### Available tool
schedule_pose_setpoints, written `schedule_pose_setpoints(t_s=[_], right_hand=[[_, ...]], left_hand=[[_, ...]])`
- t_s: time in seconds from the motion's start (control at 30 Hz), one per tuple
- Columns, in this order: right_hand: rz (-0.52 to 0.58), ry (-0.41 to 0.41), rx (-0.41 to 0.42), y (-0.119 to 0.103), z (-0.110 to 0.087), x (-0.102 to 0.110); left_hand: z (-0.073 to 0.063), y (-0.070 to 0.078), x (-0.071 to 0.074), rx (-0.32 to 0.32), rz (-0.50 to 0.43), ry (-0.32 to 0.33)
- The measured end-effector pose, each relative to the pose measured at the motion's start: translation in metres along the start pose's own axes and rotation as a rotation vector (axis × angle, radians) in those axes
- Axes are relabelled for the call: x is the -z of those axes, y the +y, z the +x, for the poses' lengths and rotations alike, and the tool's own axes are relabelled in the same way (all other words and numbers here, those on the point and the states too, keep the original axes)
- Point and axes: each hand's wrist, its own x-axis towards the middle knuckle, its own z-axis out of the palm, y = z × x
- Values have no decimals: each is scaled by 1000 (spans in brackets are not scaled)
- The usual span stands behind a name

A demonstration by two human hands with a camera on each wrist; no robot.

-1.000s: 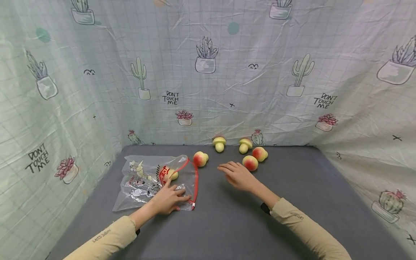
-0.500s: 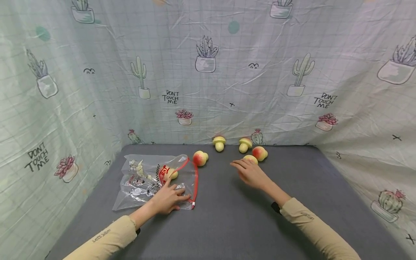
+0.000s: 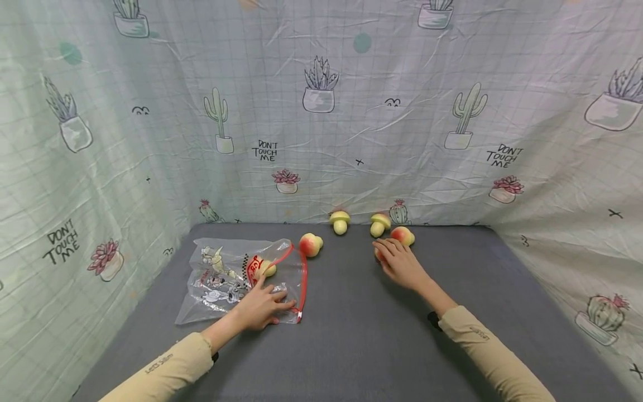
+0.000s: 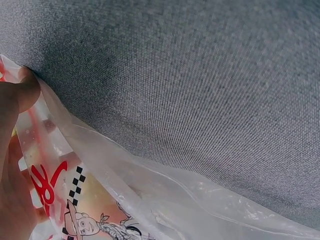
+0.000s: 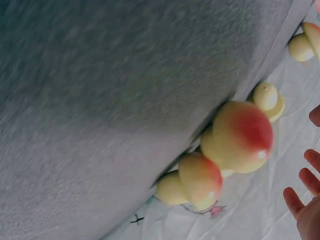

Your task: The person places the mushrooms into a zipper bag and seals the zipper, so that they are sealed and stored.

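Note:
In the head view my left hand point(image 3: 258, 307) rests with spread fingers on a clear printed zip bag point(image 3: 201, 301), close to its red-edged mouth. The left wrist view has the thumb point(image 4: 29, 90) on the bag's edge. A yellowish toy mushroom point(image 3: 269, 269) shows through the plastic, partly behind the print. My right hand point(image 3: 402, 265) is over the nearest red-capped toy mushroom point(image 3: 378, 254) at right and mostly hides it. In the right wrist view that mushroom point(image 5: 240, 135) appears large, with loosely spread fingers point(image 5: 295, 200) apart from it.
Another red-capped mushroom point(image 3: 403, 235) lies just behind the right hand. Two yellow ones, at centre point(image 3: 340, 222) and right point(image 3: 379, 224), lie near the cactus-print curtain point(image 3: 321, 139). One more mushroom point(image 3: 310, 244) lies by the bag's mouth. Grey cloth point(image 3: 331, 346) covers the table.
My right hand has moved to the right, from beside the near red-capped mushroom to over it. My left hand and the bag have stayed in place.

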Motion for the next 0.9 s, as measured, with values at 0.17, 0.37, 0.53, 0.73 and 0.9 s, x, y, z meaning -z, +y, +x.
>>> schedule_pose_setpoints(t_s=[0.17,0.37,0.53,0.73,0.9], right_hand=[[-7,-57,-69,7,-5,0],[-1,-110,-114,18,-10,0],[-15,-128,-121,27,-12,0],[-20,-218,-160,33,-13,-2],[-25,-275,-179,33,-13,-2]], left_hand=[[-1,0,-1,1,-3,0],[-1,0,0,2,-15,-6],[-1,0,0,4,-15,-6],[-1,0,-1,5,-2,-4],[0,0,-1,9,-3,-19]])
